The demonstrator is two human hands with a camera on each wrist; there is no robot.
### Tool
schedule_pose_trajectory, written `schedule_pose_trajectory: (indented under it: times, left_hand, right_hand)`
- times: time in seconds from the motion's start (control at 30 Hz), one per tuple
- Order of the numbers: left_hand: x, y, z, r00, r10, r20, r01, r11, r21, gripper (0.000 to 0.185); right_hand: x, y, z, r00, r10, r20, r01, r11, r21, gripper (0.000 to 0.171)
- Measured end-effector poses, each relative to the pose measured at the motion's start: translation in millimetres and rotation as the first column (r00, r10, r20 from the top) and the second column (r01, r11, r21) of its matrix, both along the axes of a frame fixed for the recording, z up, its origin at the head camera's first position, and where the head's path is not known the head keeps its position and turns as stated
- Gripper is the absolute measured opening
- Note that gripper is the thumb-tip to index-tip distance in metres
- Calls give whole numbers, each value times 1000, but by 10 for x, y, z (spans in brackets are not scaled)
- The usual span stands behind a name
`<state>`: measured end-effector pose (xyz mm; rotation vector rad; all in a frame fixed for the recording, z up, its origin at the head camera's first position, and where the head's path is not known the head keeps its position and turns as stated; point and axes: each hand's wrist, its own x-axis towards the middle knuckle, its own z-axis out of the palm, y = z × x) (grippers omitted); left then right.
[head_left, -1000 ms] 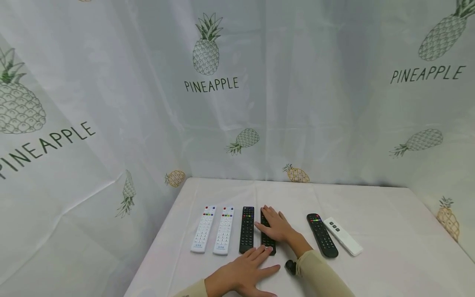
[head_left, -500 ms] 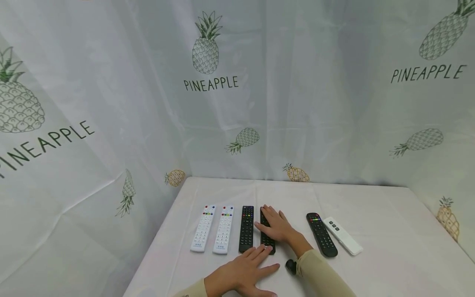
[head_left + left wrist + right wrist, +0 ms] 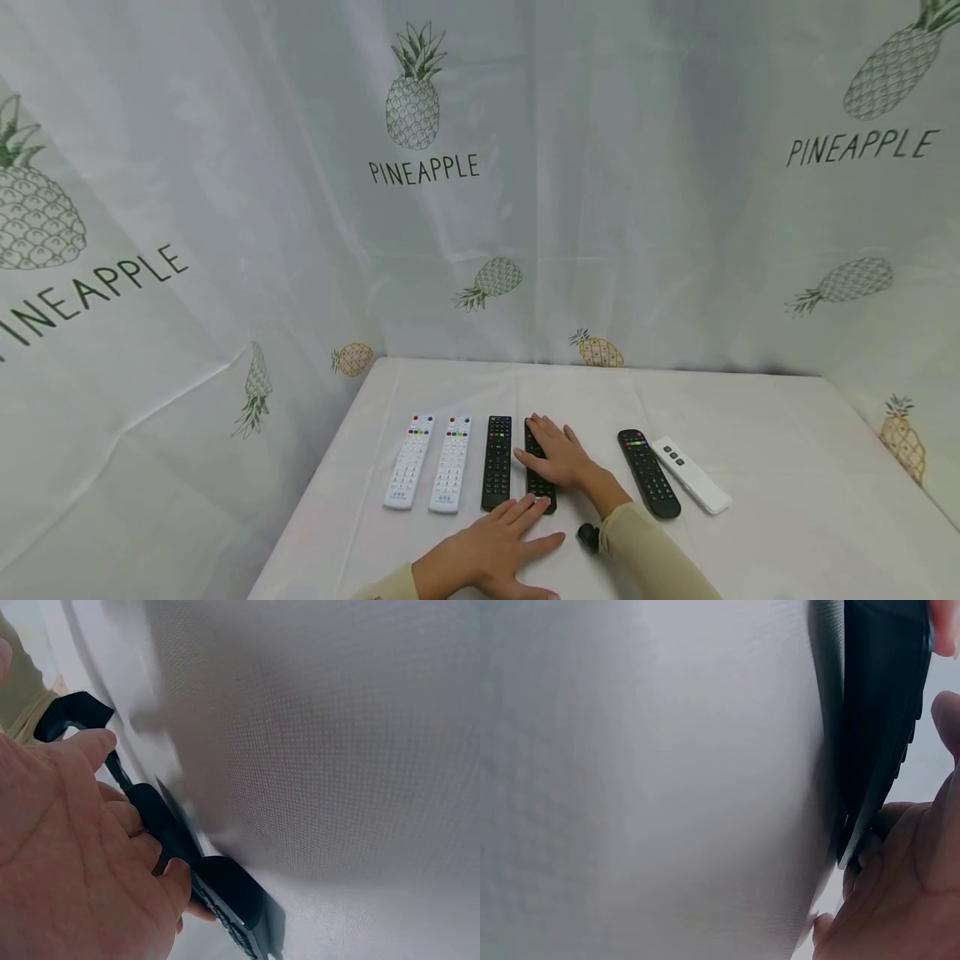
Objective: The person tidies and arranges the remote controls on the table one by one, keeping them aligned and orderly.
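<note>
A black remote control [image 3: 542, 483] lies upright on the white table, partly hidden under my hands. My right hand [image 3: 561, 457] rests over its upper half with fingers extended toward the far end and the thumb crossing its left edge. My left hand [image 3: 498, 550] is spread, fingertips touching the remote's near end, thumb held out to the right. In the left wrist view the palm [image 3: 82, 847] is beside the dark remote end [image 3: 232, 889]. The right wrist view shows the remote's dark side [image 3: 881, 697] close to the right hand [image 3: 915, 862].
To the left lie another black remote [image 3: 497, 462] and two white remotes [image 3: 409, 462] [image 3: 451, 465]. On the right a black remote [image 3: 649, 475] sits beside a slanted white remote [image 3: 692, 475]. A pineapple-print curtain [image 3: 637, 208] hangs behind the table [image 3: 772, 467].
</note>
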<state>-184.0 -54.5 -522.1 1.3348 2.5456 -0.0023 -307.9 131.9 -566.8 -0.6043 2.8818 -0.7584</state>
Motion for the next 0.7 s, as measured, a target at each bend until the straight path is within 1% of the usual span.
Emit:
schedule_pose_trajectory:
  times: [0.23,0.4,0.5,0.57,0.7]
  left_hand:
    - [-2,-7,-37,1000,-8,-25,7,1000,-5,71]
    - [0,-19,-53,1000,-7,-16,7,1000,-2,70]
    - [12,-25,-62,1000,-13,-24,13,1000,-3,70]
    - [13,-26,-63,999,-16,-37,15,1000,-8,70]
    - [2,-12,-34,1000,-10,-29,10,1000,-13,71]
  right_hand:
    - [9,-11,30,1000,-11,20,11,1000,13,82]
    - [16,-18,22,1000,-4,5,4,1000,17,81]
    - [22,-20,6,1000,5,0,-5,1000,19,81]
    - [22,-22,2,1000,0,0,0,1000,26,82]
    - [16,-11,4,1000,-9,-4,9,1000,29,81]
